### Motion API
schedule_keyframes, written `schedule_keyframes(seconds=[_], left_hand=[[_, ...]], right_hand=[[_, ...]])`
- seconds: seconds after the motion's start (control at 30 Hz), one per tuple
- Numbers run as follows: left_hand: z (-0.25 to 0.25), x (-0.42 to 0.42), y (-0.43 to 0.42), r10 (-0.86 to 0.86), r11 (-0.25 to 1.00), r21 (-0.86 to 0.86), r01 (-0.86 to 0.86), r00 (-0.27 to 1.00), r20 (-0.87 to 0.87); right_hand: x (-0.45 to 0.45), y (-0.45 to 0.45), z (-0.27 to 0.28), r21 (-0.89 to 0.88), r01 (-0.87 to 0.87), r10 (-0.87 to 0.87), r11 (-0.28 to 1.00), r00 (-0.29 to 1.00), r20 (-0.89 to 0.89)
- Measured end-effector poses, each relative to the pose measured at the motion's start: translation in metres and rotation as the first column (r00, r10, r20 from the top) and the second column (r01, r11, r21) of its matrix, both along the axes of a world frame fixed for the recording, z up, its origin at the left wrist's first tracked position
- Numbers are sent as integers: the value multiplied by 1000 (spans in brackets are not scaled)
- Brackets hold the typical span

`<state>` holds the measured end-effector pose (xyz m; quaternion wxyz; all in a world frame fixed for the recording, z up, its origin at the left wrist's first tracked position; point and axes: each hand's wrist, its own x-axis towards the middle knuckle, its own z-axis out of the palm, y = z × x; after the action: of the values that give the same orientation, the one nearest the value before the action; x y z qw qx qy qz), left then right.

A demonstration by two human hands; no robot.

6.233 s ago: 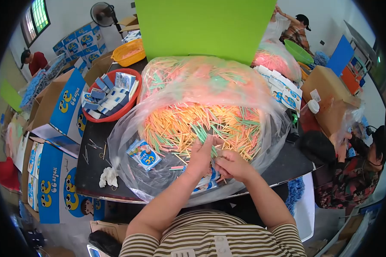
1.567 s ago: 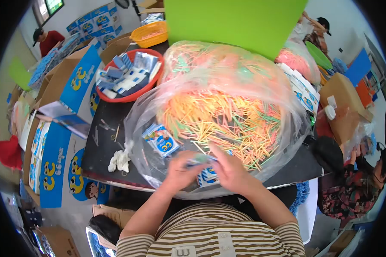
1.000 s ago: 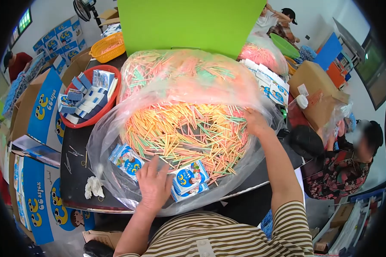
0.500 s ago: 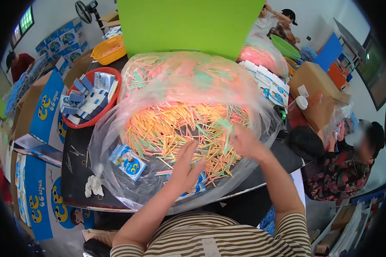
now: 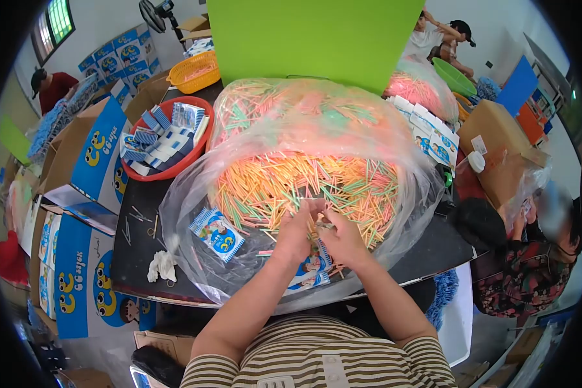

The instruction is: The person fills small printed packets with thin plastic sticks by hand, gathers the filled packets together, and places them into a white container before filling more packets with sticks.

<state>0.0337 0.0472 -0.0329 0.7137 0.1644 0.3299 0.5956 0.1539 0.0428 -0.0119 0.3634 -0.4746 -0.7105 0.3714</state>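
My left hand [image 5: 293, 234] and my right hand [image 5: 344, 240] meet over the front of a loose pile of thin coloured sticks [image 5: 258, 187]. Their fingers are curled in towards each other around a few sticks, partly hidden by the hands. The pile of orange, pink and green sticks spills from a large clear plastic bag [image 5: 181, 213] lying with its mouth towards me. One blue and white printed packet [image 5: 217, 235] lies on the bag's plastic left of my hands. Below my hands are more packets [image 5: 312, 275], partly covered by my wrists.
A red basket [image 5: 168, 173] of packets stands on the black table [image 5: 136, 258] at left, with scissors [image 5: 153, 225] and a crumpled white tissue [image 5: 163, 266] nearer me. A green board [image 5: 317, 39] rises behind the bag. Cartons [image 5: 77, 271] flank the left; a co-worker [image 5: 530, 271] sits at right.
My right hand has come left and down from the right of the pile to meet my left hand. My left hand has moved up and its fingers have curled in. The view has shifted slightly.
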Motion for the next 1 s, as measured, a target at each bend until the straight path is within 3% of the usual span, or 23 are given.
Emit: schedule_keyframes(seconds=[0.03, 0.1, 0.13, 0.2, 0.27, 0.3, 0.33, 0.4, 0.43, 0.5, 0.53, 0.57, 0.63, 0.67, 0.73, 0.77, 0.8, 0.87, 0.9, 0.93, 1.0], left_hand=[[2, -1, 2, 64, 997, 36, -63, 997, -37], [4, 0, 2, 122, 991, 72, -117, 990, -70], [5, 2, 1, 99, 995, 18, -98, 994, -36], [5, 3, -2, 79, 996, -32, -79, 997, 0], [2, 1, -9, -72, 997, 7, 74, 985, -158], [1, 0, -12, -69, 998, 4, 71, 985, -160], [2, 0, -15, -67, 997, 32, 73, 983, -171], [2, -1, -17, -64, 995, 64, 76, 981, -183], [2, -5, -17, -53, 998, 38, 60, 988, -146], [4, -17, -17, -47, 999, 6, 48, 993, -111], [7, -26, -14, -165, 985, 17, 172, 965, -206], [9, -30, -14, -278, 955, 16, 296, 913, -298], [12, -26, -18, -358, 919, 16, 395, 850, -387], [11, -24, -22, -415, 881, 57, 469, 825, -383], [15, -20, -28, -474, 848, 70, 526, 810, -344], [15, -20, -29, -471, 848, 75, 525, 810, -349], [13, -21, -30, -481, 850, 70, 523, 822, -306], [-1, -26, -30, -494, 859, 48, 511, 848, -193], [-1, -28, -32, -486, 864, 40, 501, 853, -191], [1, -30, -32, -415, 907, 23, 420, 903, -107], [4, -32, -29, -326, 945, 45, 324, 944, 43]], right_hand=[[0, -2, -1, 2, 2, -2, 1000, 1000, -1], [1, -8, 1, -372, -158, 144, 915, 987, -65], [1, -9, -2, -375, -152, 137, 915, 988, -66], [-3, -8, -11, -177, -65, 80, 982, 994, 76], [-9, -11, -12, -161, -14, 23, 987, 998, 52], [-11, -14, -14, -151, 38, -34, 988, 999, 28], [-11, -17, -16, -155, 36, -32, 987, 999, 26], [-11, -18, -19, 11, -33, 33, 999, 999, 37], [-9, -20, -2, 13, -33, 33, 999, 999, 34], [4, -23, 36, -106, -78, 98, 991, 977, 191], [13, -18, 37, -10, 14, -10, 1000, 953, 302], [13, -12, 41, -12, 16, -11, 1000, 953, 304], [15, 2, 51, 259, 167, -150, 951, 985, -83], [18, 10, 51, 262, 177, -160, 949, 983, -85], [20, 23, 48, -120, -197, 203, 973, 979, 32], [15, 18, 46, -133, -168, 155, 977, 982, -104], [15, 22, 46, -130, -178, 165, 976, 981, -102], [20, 33, 40, 1, 126, -117, 992, 927, -356], [29, 41, 40, 51, 115, -105, 992, 981, -162], [29, 37, 34, 47, 112, -102, 993, 980, -168], [28, 14, 34, 532, -171, 3, 829, 953, 302]])
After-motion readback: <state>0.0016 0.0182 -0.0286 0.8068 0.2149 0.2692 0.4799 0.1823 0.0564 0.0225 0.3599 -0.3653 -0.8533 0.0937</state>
